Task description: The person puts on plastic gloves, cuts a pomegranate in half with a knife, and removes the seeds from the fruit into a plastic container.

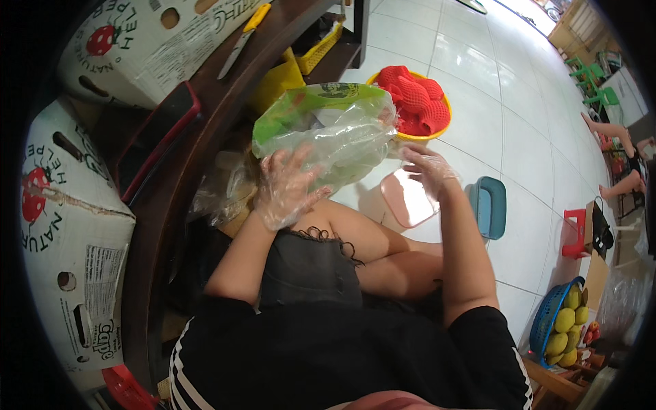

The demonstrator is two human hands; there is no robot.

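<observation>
My left hand (288, 185), in a clear plastic glove, has its fingers spread at the near left edge of a clear and green plastic bag (348, 138). Whether it touches the film, I cannot tell. My right hand (431, 168), gloved likewise, hovers right of the bag with its fingers apart and nothing seen in them. Below that hand, a shiny pink tray or lid (405, 197) lies on the floor. Behind the bag stands a yellow basket (445, 130) heaped with red foam fruit nets (417, 100). The bag's contents are blurred by its film.
A dark wooden shelf (169, 169) runs along my left, bearing printed fruit cartons (77, 277) and a yellow-handled knife (238, 51). To the right are a teal basin (488, 207), a red stool (574, 233) and a blue basket (540, 323) of green-yellow fruit. Another person's legs (617, 138) show far right.
</observation>
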